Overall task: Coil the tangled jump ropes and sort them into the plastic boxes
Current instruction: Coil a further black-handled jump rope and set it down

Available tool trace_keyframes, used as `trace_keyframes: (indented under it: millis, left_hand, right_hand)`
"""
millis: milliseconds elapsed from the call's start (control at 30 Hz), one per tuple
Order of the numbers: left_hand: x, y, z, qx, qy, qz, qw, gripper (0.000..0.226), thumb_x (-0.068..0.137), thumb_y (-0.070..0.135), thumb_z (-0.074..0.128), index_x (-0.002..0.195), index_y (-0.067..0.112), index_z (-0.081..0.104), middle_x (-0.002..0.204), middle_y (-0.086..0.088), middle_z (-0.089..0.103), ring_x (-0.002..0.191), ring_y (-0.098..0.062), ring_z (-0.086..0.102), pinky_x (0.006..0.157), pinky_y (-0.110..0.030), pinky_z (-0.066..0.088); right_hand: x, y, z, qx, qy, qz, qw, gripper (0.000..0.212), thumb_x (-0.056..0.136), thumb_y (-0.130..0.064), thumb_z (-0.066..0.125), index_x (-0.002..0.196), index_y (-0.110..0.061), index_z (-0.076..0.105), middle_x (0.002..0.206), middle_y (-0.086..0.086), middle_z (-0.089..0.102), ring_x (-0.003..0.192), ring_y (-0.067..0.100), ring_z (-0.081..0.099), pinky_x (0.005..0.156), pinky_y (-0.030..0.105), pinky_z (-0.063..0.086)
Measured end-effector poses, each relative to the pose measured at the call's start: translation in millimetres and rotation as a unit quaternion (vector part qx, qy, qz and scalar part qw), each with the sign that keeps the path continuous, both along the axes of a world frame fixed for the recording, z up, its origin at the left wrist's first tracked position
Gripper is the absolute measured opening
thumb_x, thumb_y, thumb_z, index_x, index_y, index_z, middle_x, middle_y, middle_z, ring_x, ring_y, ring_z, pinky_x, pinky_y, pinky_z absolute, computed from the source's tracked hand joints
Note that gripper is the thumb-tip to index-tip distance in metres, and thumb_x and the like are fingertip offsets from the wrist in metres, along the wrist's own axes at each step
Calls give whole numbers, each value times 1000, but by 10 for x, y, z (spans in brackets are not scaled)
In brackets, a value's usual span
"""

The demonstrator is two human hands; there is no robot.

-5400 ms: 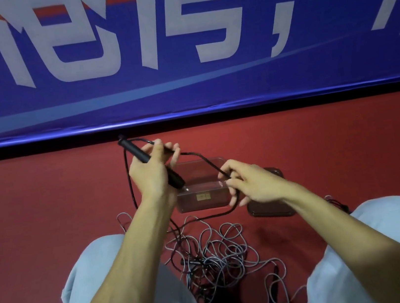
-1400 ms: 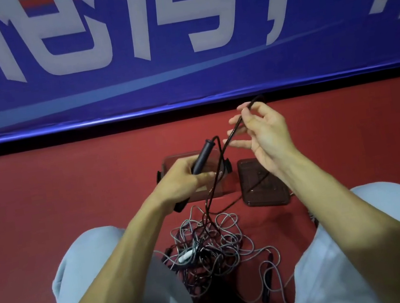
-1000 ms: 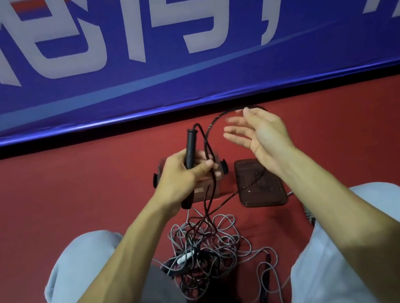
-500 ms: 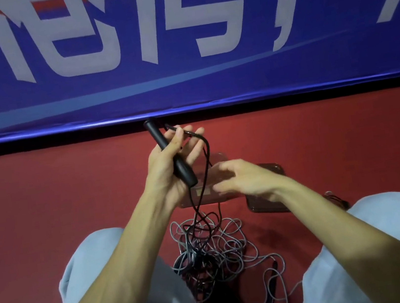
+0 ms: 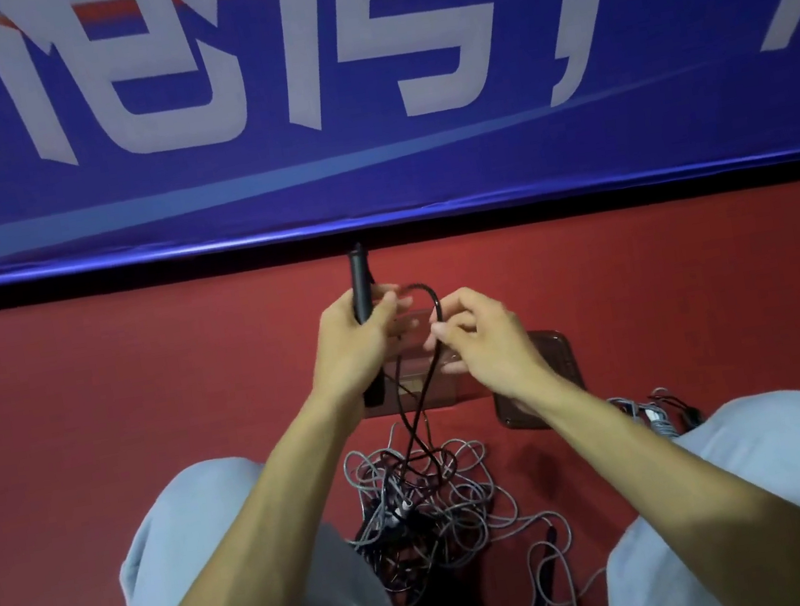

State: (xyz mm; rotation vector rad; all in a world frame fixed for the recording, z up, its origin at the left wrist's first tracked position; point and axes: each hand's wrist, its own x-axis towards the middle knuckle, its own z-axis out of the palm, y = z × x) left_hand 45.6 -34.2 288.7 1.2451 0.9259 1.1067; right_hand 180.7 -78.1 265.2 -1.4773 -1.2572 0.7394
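My left hand (image 5: pixel 350 346) grips a black jump-rope handle (image 5: pixel 360 282) held upright, its top poking above my fingers. The black rope (image 5: pixel 416 409) loops over from the handle and drops into a tangled pile of grey and black ropes (image 5: pixel 427 501) on the red floor between my knees. My right hand (image 5: pixel 487 341) pinches that black rope just right of the handle. A clear plastic box (image 5: pixel 419 393) sits on the floor behind my hands, mostly hidden by them.
A dark lid or second box (image 5: pixel 559 357) lies right of the clear box, under my right wrist. More rope and a handle (image 5: pixel 658 414) lie by my right knee. Another black handle (image 5: pixel 546 582) lies at the pile's near right. A blue banner (image 5: pixel 357 101) stands ahead.
My left hand has turned the handle upright and lowered slightly. My right hand rose from under the box area and took hold of the black rope beside the handle.
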Motion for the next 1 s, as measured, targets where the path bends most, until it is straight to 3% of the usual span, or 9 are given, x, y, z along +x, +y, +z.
trace_keyframes:
  millis: [67, 167, 300, 400, 500, 633, 800, 900, 1000]
  left_hand:
    - [14, -6, -55, 18, 49, -27, 998, 8, 98, 12, 56, 98, 12, 64, 95, -11, 73, 77, -19, 70, 63, -29, 58]
    - [9, 10, -113, 71, 165, -77, 981, 11, 94, 20, 62, 98, 12, 68, 93, -13, 74, 80, -24, 69, 78, -39, 55]
    - [36, -27, -155, 84, 235, -166, 954, 10, 97, 15, 59, 97, 6, 64, 65, 14, 59, 55, 1, 48, 54, -11, 39]
    - [49, -54, -152, 71, 232, -196, 950, 8, 96, 11, 60, 90, 16, 61, 50, 23, 56, 46, 7, 46, 49, -7, 35]
    - [37, -35, -186, 64, 251, -205, 944, 3, 95, 12, 62, 95, 13, 65, 68, 13, 63, 51, 3, 50, 52, -11, 39]
    - [91, -77, -230, 31, 220, -205, 953, 6, 96, 8, 59, 92, 4, 61, 88, -19, 71, 66, -11, 68, 59, -18, 51]
    - [111, -63, -223, 94, 267, -182, 942, 10, 93, 19, 65, 99, 11, 65, 71, 4, 54, 54, -1, 47, 55, -13, 38]
    - [168, -173, -221, 58, 249, -270, 928, 17, 93, 18, 66, 107, 10, 67, 80, 5, 63, 68, 0, 59, 69, -11, 45]
    - [224, -229, -226, 43, 218, -295, 929, 17, 93, 15, 66, 100, 0, 64, 99, -17, 71, 99, -29, 69, 92, -34, 56]
  right_hand:
    - [32, -2, 56, 22, 36, -21, 999, 19, 95, -6, 54, 85, -22, 55, 72, 0, 68, 73, 18, 65, 67, 41, 61]
    - [95, -29, 179, 58, 83, -28, 994, 17, 96, -3, 53, 88, -19, 54, 72, 0, 67, 70, 12, 65, 57, 28, 57]
    - [157, -55, 306, 112, 138, -47, 983, 17, 97, 0, 49, 91, -15, 53, 73, 2, 66, 65, 13, 66, 53, 27, 56]
    - [228, -75, 391, 160, 208, -86, 961, 14, 99, -2, 47, 94, -14, 53, 77, 5, 67, 68, 18, 66, 54, 30, 57]
    - [306, -89, 465, 184, 303, -109, 929, 9, 100, -5, 46, 95, -10, 51, 79, 6, 67, 66, 19, 67, 57, 34, 58]
    - [370, -99, 489, 180, 377, -120, 901, 9, 101, -6, 46, 94, -7, 52, 82, 9, 65, 67, 19, 68, 60, 33, 58]
    - [411, -98, 508, 158, 448, -97, 875, 6, 100, -8, 48, 97, -5, 53, 81, 7, 67, 70, 20, 70, 61, 29, 57]
    - [419, -82, 519, 163, 475, -75, 861, 8, 99, -6, 48, 93, -6, 53, 77, 6, 68, 70, 19, 70, 63, 30, 58]
    - [422, -64, 512, 164, 477, -64, 861, 8, 99, -5, 47, 93, -5, 52, 79, 8, 67, 70, 19, 71, 63, 29, 58]
